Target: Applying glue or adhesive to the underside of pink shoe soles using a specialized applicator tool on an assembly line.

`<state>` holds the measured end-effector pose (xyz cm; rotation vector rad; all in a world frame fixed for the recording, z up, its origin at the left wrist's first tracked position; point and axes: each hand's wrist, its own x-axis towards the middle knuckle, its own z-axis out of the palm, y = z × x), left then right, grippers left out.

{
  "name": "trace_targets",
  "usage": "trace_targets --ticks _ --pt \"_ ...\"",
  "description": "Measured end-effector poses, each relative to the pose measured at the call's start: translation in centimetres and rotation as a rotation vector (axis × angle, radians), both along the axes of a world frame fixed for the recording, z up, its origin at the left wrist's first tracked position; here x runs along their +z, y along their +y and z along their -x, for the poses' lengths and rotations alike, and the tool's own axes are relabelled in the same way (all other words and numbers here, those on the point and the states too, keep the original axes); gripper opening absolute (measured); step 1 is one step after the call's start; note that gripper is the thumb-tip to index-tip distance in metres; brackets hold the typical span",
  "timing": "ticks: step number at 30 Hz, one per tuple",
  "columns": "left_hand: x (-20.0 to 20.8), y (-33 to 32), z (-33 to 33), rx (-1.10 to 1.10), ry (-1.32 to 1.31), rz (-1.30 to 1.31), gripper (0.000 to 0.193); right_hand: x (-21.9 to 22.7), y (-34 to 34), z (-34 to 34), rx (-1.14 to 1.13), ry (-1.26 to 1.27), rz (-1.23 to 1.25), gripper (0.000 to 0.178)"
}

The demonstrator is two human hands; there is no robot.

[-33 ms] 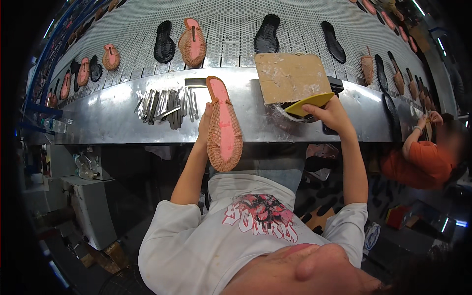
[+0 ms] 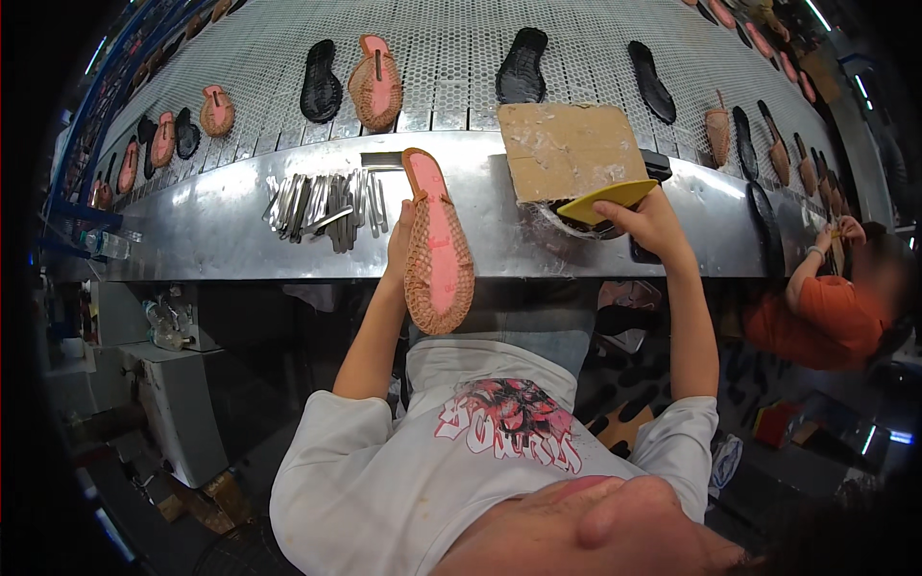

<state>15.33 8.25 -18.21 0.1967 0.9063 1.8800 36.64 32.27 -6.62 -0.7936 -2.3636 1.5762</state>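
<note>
My left hand [image 2: 400, 240] is closed on the side of a sandal [image 2: 442, 250], its fingers mostly hidden behind it. The sandal has a pink insole and a tan woven upper, and is raised before the bench edge with its toe end pointing away. My right hand [image 2: 639, 221] pinches a flat yellow scraper [image 2: 610, 202] between thumb and fingers. The scraper lies at the near edge of a smeared cardboard flap [image 2: 571, 149]. Under that flap is a container with whitish residue on its rim; its inside is hidden.
A pile of metal strips [image 2: 331, 211] lies on the metal bench [image 2: 221, 211] to the left. Beyond it, a perforated conveyor [image 2: 432, 58] carries black soles [image 2: 523, 65] and pink-lined sandals [image 2: 376, 84]. A co-worker in orange [image 2: 816, 322] handles footwear at the right.
The yellow scraper and my right fingers have shifted very slightly to the right. My left hand and the sandal look unmoved.
</note>
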Motion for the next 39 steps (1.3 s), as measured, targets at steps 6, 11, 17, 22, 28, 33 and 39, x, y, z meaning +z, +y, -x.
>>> trace_targets --ticks 6,11,17,22,28,33,39 --pt "-0.2 -0.2 0.1 -0.015 -0.028 -0.043 0.054 -0.8 0.2 0.0 -0.001 0.023 0.064 0.029" --pt "-0.4 0.1 0.1 -0.002 -0.049 -0.069 0.053 -1.3 -0.1 0.3 -0.063 0.117 0.105 0.022" --pt "-0.2 0.1 0.1 0.081 -0.124 -0.049 0.052 -1.1 0.3 0.5 -0.105 0.134 0.288 0.025" --pt "-0.7 0.1 -0.2 0.054 -0.191 -0.011 0.044 -0.1 -1.9 0.6 -0.221 0.171 0.646 0.031" --pt "4.3 0.3 -3.5 -0.087 -0.068 0.064 0.05 1.6 -9.6 1.9 -0.175 0.445 0.592 0.029" --pt "7.0 -0.2 -4.6 -0.133 0.019 0.013 0.059 2.6 -12.1 2.0 0.187 0.414 -0.057 0.01" --pt "7.7 0.9 -5.7 -0.097 -0.032 0.012 0.053 4.6 -12.4 2.5 0.259 0.543 -0.413 0.016"
